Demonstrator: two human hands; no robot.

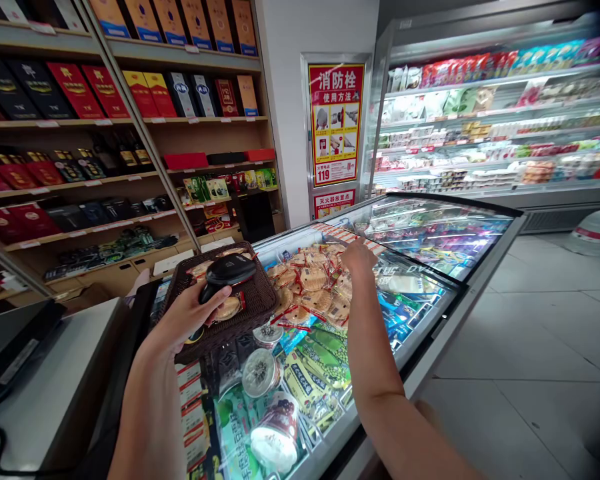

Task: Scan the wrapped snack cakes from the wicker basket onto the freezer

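In the head view, your left hand (183, 317) is wrapped closely round the slim handle of a scanner (231, 269), smooth black plastic with a rounded, oval head, the thumb lying along its top. Your right hand (359, 259) is bunched with its fingers curled away from you, so you cannot tell how far apart they are or whether they have hold of anything. Directly below the scanner sits a basket (260, 293), dark brown, coarsely woven and roughly rectangular. Just beside your right hand, spreading toward your left, lie the packets (314, 279): round, flat, golden biscuits in glossy clear film with red edges. You have one scanner and one basket; at least three packets show inside the basket, while those in the pile overlap too much to count. Three round tubs (260, 372) show nearer you than the basket. A red-and-white strip (347, 235) runs by your right hand across the glass-topped freezer (475, 300). Your right forearm hides part of the frozen goods, and the scanner covers some of the basket. Left of your left wrist is a pale counter (80, 387); beyond both hands stand boxes (183, 93) on wooden shelves and a red poster (336, 123).
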